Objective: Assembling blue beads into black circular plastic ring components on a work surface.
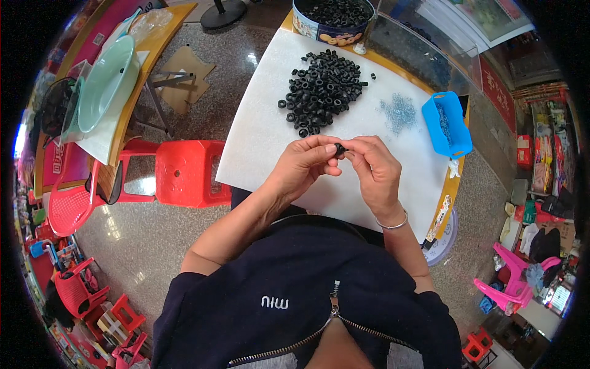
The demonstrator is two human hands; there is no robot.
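Above the near part of the white padded table top (pixel 258 123), my left hand (pixel 307 163) pinches a small black ring-shaped piece (pixel 339 149) between thumb and fingers. My right hand (pixel 373 169) is closed, its fingertips meeting at that piece; anything tiny between them is too small to make out. Beyond my hands lies a heap of similar black ring pieces (pixel 322 89). To its right, tiny pale blue bits (pixel 399 114) are scattered on the white surface. A blue plastic basket (pixel 458 144) with more blue bits inside stands near the right edge.
A round tin (pixel 313 27) full of black pieces stands at the far edge, beside a clear-walled case (pixel 424 55). Left of the table are a red stool (pixel 178 175) and another table with a pale green basin (pixel 107 83). A pink stool (pixel 513 280) is at right.
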